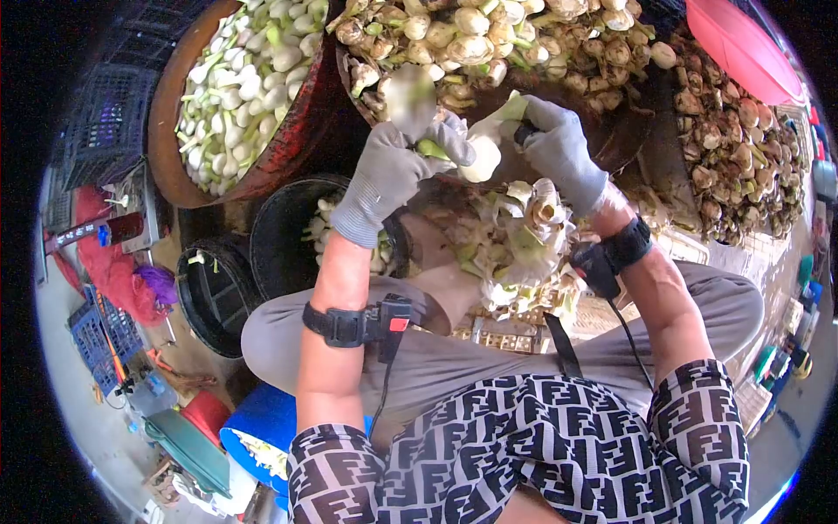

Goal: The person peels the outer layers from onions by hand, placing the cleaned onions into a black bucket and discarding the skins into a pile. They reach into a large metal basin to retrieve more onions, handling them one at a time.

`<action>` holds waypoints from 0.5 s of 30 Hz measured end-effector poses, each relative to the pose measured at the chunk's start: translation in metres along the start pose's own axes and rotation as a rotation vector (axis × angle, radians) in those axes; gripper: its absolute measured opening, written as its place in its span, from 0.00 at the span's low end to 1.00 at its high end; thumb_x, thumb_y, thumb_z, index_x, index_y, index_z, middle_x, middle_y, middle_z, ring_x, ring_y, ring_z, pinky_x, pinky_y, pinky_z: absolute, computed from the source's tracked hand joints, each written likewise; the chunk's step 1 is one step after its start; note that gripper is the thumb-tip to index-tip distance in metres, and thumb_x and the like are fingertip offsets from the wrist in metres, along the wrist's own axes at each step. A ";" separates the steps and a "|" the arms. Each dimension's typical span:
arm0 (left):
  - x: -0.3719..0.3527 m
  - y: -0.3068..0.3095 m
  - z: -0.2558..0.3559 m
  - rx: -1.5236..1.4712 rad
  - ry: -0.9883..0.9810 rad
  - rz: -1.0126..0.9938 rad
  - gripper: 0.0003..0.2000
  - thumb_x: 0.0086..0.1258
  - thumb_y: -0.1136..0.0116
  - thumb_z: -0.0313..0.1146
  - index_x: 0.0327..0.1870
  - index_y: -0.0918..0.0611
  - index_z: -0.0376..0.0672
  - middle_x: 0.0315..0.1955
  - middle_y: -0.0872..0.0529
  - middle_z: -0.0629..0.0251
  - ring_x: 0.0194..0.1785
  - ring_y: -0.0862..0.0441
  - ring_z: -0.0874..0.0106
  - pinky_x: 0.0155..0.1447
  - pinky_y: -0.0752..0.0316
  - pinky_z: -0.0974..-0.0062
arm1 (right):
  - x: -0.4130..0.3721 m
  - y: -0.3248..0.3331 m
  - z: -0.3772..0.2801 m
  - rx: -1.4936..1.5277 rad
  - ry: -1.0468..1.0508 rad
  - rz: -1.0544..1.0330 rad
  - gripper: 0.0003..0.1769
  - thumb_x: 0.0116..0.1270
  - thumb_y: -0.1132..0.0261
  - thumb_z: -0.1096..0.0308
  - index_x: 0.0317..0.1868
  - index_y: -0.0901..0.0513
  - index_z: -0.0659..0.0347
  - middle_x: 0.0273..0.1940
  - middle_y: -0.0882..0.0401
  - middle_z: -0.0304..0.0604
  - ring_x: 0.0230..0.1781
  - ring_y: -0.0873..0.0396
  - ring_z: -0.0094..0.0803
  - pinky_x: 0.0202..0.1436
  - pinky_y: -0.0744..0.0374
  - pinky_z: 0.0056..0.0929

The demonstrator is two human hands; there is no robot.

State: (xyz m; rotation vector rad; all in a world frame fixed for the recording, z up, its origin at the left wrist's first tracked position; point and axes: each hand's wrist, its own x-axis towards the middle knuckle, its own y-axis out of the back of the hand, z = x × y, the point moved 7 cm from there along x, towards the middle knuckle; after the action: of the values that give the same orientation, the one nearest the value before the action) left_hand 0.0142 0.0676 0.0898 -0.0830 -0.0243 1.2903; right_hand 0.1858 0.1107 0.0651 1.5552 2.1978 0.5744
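Note:
Both my hands wear grey gloves. My left hand (397, 170) is closed around the green stem of a garlic bulb (480, 159), whose white, smooth head points right. My right hand (561, 150) is pinched on a pale, whitish-green garlic skin (506, 115) that stretches toward the bulb. A small dark object (524, 133) shows at the right fingertips, its kind hidden by the glove. Below the hands, between my knees, lies a heap of loose garlic peelings (524, 249).
Unpeeled garlic bulbs (471, 39) are piled straight ahead, with more browner ones (742, 157) at the right. A rusty red drum (166, 140) at the left holds peeled white garlic. Black tubs (271, 227) stand by my left knee. A pink basin (742, 48) is at the upper right.

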 end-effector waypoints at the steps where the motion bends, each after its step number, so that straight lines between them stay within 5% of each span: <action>1: 0.000 0.001 0.001 -0.005 0.000 -0.010 0.09 0.48 0.41 0.12 0.23 0.23 0.40 0.31 0.21 0.69 0.40 0.24 0.75 0.51 0.29 0.77 | 0.003 0.004 0.009 -0.032 -0.052 0.010 0.11 0.52 0.34 0.68 0.37 0.20 0.58 0.32 0.20 0.47 0.34 0.21 0.40 0.40 0.24 0.29; 2: -0.001 0.004 0.004 -0.008 -0.001 -0.019 0.09 0.48 0.41 0.12 0.23 0.23 0.40 0.31 0.21 0.69 0.40 0.24 0.75 0.51 0.29 0.76 | 0.006 0.007 0.018 -0.062 -0.102 0.020 0.10 0.53 0.35 0.67 0.37 0.20 0.58 0.32 0.20 0.47 0.33 0.21 0.40 0.39 0.24 0.29; 3: -0.002 0.005 0.009 -0.015 0.002 -0.048 0.09 0.48 0.44 0.11 0.23 0.22 0.39 0.30 0.22 0.69 0.41 0.25 0.75 0.50 0.31 0.78 | 0.011 0.007 0.030 -0.090 -0.064 0.024 0.08 0.58 0.37 0.72 0.39 0.19 0.59 0.29 0.19 0.39 0.30 0.27 0.19 0.37 0.27 0.23; 6: -0.013 0.013 0.026 0.312 0.133 -0.180 0.09 0.47 0.49 0.11 0.23 0.22 0.37 0.28 0.21 0.68 0.41 0.25 0.75 0.49 0.31 0.79 | 0.021 0.005 0.070 -0.199 -0.184 -0.047 0.09 0.54 0.35 0.62 0.35 0.19 0.55 0.31 0.19 0.49 0.33 0.20 0.42 0.39 0.25 0.30; 7: -0.022 0.022 0.021 0.362 0.306 -0.191 0.10 0.45 0.54 0.13 0.24 0.21 0.36 0.27 0.20 0.65 0.39 0.25 0.75 0.47 0.32 0.79 | 0.026 0.001 0.081 -0.367 -0.296 -0.174 0.11 0.52 0.34 0.59 0.33 0.19 0.55 0.33 0.19 0.49 0.35 0.20 0.44 0.38 0.24 0.32; 10: -0.042 0.048 0.016 0.782 0.470 -0.205 0.09 0.52 0.54 0.18 0.28 0.19 0.35 0.26 0.18 0.62 0.33 0.23 0.72 0.42 0.29 0.76 | 0.042 -0.032 0.101 -0.458 -0.094 -0.468 0.12 0.52 0.36 0.57 0.30 0.19 0.56 0.34 0.19 0.49 0.36 0.21 0.46 0.39 0.23 0.36; 13: -0.036 0.055 0.017 0.935 0.481 -0.161 0.07 0.57 0.51 0.23 0.32 0.19 0.36 0.27 0.19 0.59 0.32 0.22 0.67 0.41 0.28 0.74 | 0.071 -0.075 0.111 -0.695 0.132 -0.584 0.14 0.54 0.41 0.58 0.34 0.19 0.59 0.37 0.19 0.51 0.39 0.21 0.47 0.44 0.24 0.39; 15: -0.025 0.052 0.018 0.961 0.310 -0.100 0.06 0.59 0.49 0.26 0.34 0.20 0.37 0.28 0.19 0.57 0.33 0.22 0.64 0.42 0.28 0.73 | 0.096 -0.125 0.155 -0.894 0.210 -0.796 0.21 0.56 0.42 0.54 0.43 0.20 0.59 0.44 0.21 0.52 0.46 0.23 0.46 0.51 0.26 0.37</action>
State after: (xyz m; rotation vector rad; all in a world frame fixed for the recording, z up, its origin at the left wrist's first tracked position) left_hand -0.0440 0.0585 0.1049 0.5359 0.8391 1.0647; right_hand 0.1391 0.1805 -0.1391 0.1539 1.9903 1.2185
